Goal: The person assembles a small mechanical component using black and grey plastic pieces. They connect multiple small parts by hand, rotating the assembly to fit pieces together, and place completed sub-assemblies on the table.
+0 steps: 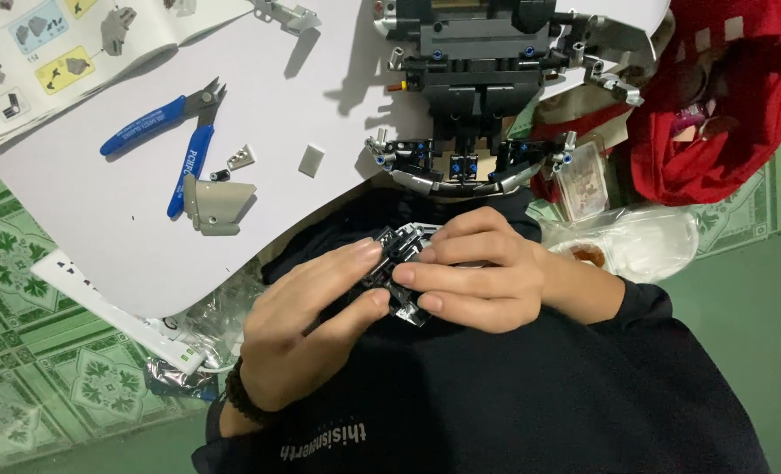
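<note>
At centre frame, the left hand and right hand are together clamping a small grey-black brick assembly, apparently pressing parts together. Next calls for steady, aligned pressure. Blue cutters are lying upper left.

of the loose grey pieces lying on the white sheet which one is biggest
The curved grey panel lying against the tips of the blue-handled cutters' handles. The small square tile and the little wedge piece beside it are far smaller.
</note>
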